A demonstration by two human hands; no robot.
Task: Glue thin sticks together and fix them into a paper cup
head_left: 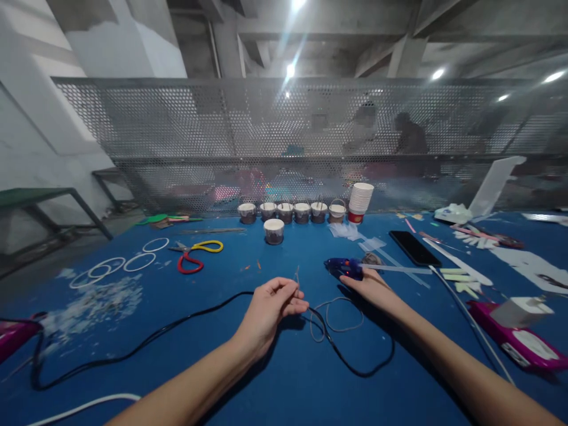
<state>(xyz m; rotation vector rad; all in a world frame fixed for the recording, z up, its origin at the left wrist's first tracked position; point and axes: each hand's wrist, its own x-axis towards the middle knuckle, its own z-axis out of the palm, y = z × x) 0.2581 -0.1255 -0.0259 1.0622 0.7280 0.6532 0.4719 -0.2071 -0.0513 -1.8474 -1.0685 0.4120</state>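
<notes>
In the head view, my left hand (277, 302) is closed in a pinch on the end of a thin grey cord (345, 329), whose tip pokes up above my fingertips. The rest of that cord lies in loose loops to the right. My right hand (368, 287) grips a dark blue hot glue gun (339, 268) lying on its side, nozzle to the left. From its back sticks a clear glue stick (399, 269). A black power cable (177, 326) runs beneath my left hand and curves round below the gun. Ahead stands a small paper cup (274, 232) with a dark patterned side.
Several small cups (302, 213) and a paper cup stack (360, 201) line the back, before a perforated metal screen (177, 130). Scissors (190, 257) and white rings (139, 261) lie left. A black phone (415, 248) and magenta power strip (515, 337) lie right.
</notes>
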